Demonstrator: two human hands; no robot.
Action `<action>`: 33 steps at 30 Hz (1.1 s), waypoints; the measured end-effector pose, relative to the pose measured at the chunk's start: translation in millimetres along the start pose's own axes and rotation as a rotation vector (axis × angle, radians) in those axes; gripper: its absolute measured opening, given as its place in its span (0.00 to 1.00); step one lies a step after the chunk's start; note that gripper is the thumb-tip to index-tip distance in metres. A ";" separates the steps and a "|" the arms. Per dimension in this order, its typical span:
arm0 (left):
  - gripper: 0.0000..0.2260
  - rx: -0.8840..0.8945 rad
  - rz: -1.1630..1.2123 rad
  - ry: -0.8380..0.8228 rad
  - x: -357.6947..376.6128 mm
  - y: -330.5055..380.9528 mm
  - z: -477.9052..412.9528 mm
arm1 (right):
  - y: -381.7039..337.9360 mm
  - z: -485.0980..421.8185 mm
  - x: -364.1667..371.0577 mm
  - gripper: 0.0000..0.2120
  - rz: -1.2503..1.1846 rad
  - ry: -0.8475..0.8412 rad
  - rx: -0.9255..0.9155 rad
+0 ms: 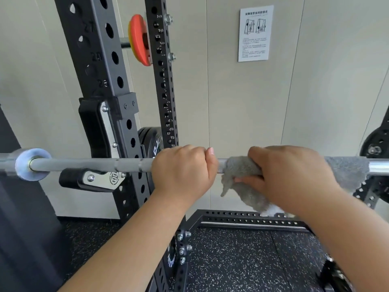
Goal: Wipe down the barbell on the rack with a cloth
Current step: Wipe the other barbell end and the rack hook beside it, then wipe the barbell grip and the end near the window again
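Observation:
A steel barbell (88, 164) lies level across the view, resting on the black rack's hook (92, 179) at the left. My left hand (184, 168) is wrapped around the bare shaft near the middle. Just to its right, my right hand (288, 171) presses a grey cloth (240, 167) around the bar. The cloth hangs below the bar under my right palm, and part of it drapes over the shaft further right (347, 167). The bar's shiny sleeve collar (31, 164) sits at the far left.
Black perforated rack uprights (109, 81) stand at the left, with an orange plate (137, 40) stored high and a black plate (152, 142) behind the bar. A notice sheet (255, 33) hangs on the beige wall. Speckled rubber flooring (231, 260) and the rack's base frame lie below.

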State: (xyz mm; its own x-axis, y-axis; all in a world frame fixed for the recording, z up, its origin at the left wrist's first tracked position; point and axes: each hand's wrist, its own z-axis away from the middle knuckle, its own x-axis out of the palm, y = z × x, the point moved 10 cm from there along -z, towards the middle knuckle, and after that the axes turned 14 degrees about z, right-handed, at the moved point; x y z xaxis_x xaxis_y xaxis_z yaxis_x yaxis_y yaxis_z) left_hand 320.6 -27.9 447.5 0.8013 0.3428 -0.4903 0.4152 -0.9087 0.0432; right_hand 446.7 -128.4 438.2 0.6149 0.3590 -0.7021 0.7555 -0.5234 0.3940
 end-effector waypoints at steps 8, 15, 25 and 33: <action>0.22 -0.030 -0.013 0.034 2.9 -5.0 6.3 | -25.9 14.2 -2.2 0.11 0.008 0.290 0.043; 0.23 -0.115 -0.088 -0.092 5.9 -0.8 2.4 | 43.0 11.4 16.2 0.26 0.009 -0.076 0.010; 0.27 -0.088 -0.001 -0.364 38.9 56.8 -19.4 | 20.6 37.0 3.4 0.16 -0.046 0.344 -0.107; 0.29 -0.020 0.029 -0.318 54.7 101.7 -19.7 | 146.0 95.1 37.2 0.25 -0.069 0.273 0.094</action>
State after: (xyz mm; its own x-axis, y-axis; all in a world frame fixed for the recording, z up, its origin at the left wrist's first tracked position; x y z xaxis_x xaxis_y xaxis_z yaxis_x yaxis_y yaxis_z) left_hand 415.2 -97.0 442.2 0.6391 0.2222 -0.7363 0.4050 -0.9111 0.0767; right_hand 558.3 -264.9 413.2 0.6105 0.5839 -0.5352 0.7811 -0.5555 0.2850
